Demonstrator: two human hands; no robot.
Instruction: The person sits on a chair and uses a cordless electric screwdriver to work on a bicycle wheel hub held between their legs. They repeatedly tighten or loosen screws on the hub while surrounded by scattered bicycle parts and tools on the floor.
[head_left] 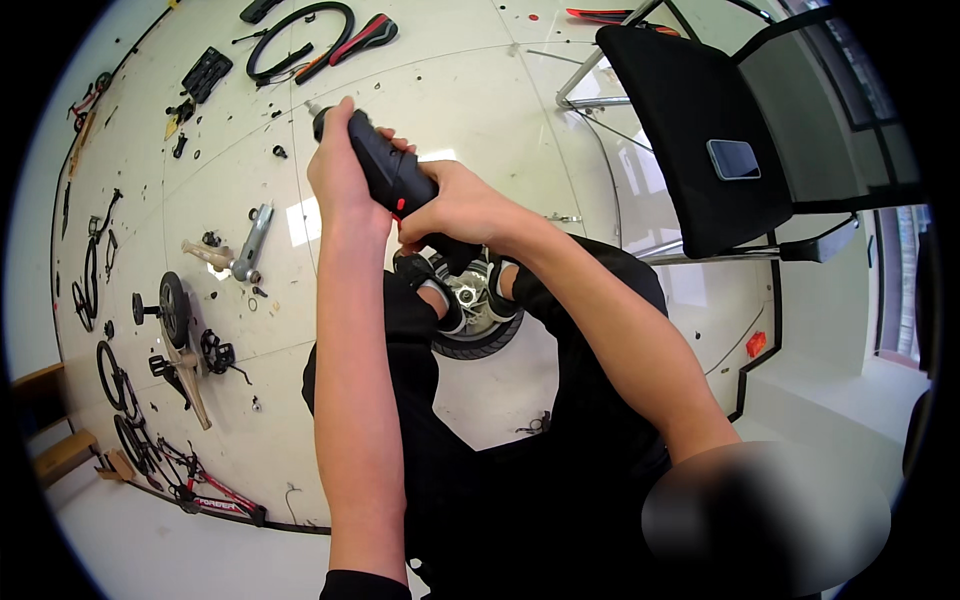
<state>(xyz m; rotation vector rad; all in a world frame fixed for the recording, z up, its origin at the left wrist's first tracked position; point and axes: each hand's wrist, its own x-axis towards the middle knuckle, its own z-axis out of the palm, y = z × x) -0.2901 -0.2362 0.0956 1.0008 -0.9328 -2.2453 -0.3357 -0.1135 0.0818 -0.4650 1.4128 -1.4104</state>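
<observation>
Both hands up front, on one tool: a black cordless drill (378,165), held in the air above the floor (470,110), nose and silver bit (312,107) aimed toward upper left. Left hand (343,165) curled around the front of the body, thumb along the near side, some fingertips showing past the far side. Right hand (458,205) closed around the rear and grip, near a red switch (400,204); trigger finger hidden, cannot tell if it presses.

Below the drill, a spoked wheel with black tyre (470,348) lies between the legs, shoes (500,300) on either side of its hub.

Left on floor: grey metal part (254,240), small black wheel (174,310). Beyond: black tool case (207,73), black-and-red saddle (375,32). Right: black chair (680,130), phone (735,160) on its seat.
</observation>
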